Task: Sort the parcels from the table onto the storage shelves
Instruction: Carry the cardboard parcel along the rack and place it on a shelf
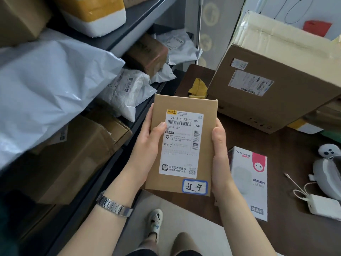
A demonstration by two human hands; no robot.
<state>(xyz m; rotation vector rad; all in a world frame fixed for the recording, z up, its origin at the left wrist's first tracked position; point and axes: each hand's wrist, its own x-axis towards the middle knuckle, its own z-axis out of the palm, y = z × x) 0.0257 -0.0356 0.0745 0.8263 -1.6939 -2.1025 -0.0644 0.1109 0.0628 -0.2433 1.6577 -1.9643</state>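
Left hand (147, 143): clasped on the left edge of a flat brown cardboard parcel (181, 145), thumb lying across the white printed shipping label (181, 143); a silver metal link watch (114, 204) on its wrist.
Right hand (219, 154): gripping the parcel's right edge, thumb on its face.
Parcel: held between both hands, in the air, above the near edge of the dark brown table (287, 157) and just beside the dark grey metal storage shelves (129, 21); a small blue-bordered handwritten sticker (194, 186) at its lower right corner.
Shelves, at left: large white plastic mailer bag (51, 84), smaller crumpled white mailer (129, 91), brown cardboard boxes (73, 159), white foam box taped yellow (94, 13).
Table: large brown cardboard carton (276, 89), white and pink LED product box (252, 182), white charger block with cable (323, 204).
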